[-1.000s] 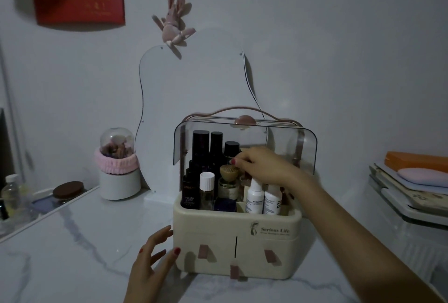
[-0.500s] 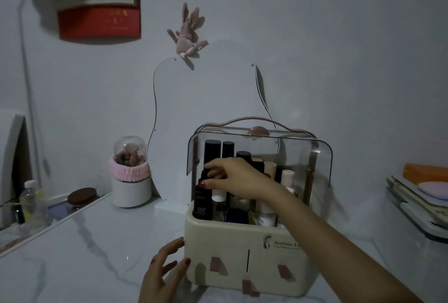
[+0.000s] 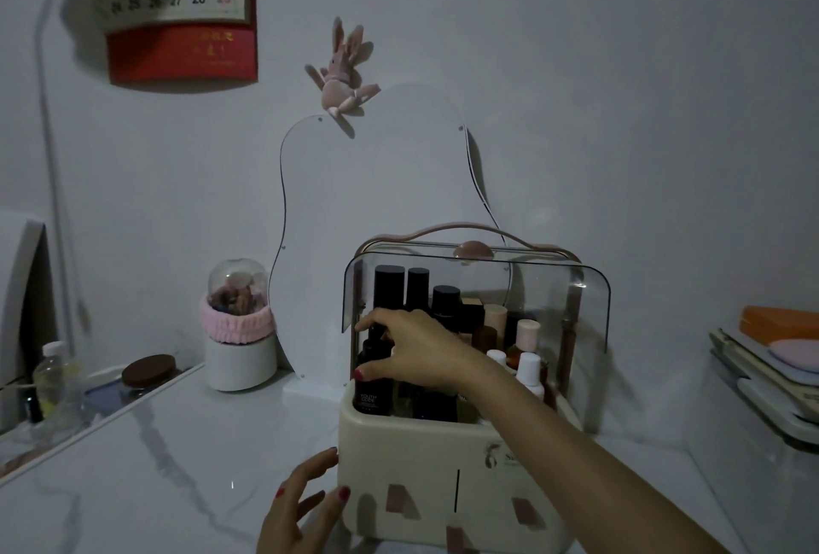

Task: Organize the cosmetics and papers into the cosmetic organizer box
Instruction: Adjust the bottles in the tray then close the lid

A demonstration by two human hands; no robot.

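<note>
Standing on the marble-patterned counter (image 3: 133, 465), the cream cosmetic organizer box (image 3: 425, 478) is seen with its clear lid (image 3: 554, 296) raised and its pink handle (image 3: 447, 229) above. The upper compartment is filled with upright bottles: tall black ones at the back left, pale-capped ones toward the right, and two small white bottles (image 3: 527, 371) near the front right. A dark bottle marked YOUTH CODE (image 3: 371, 380) is set in the front left corner of the box.

The right hand (image 3: 416, 354) is reached across the box from the right, and its fingers (image 3: 376, 323) are curled around the dark bottle, the thumb low on the near side and the other fingertips at the neck. The left hand (image 3: 301, 509) is held at the box's lower left corner; its fingers are spread and fairly straight, one fingertip is touching the front face, and nothing is held.

No papers can be made out in or beside the box.

Behind the box a wavy frameless mirror (image 3: 372, 198) is leaned against the wall, with a pink plush rabbit (image 3: 341, 79) pinned above it and a red calendar (image 3: 177, 3) hung at upper left. A white domed jar with a pink band (image 3: 237, 331) is placed left of the mirror. Stacked trays (image 3: 771, 367) are seen at the far right.
</note>
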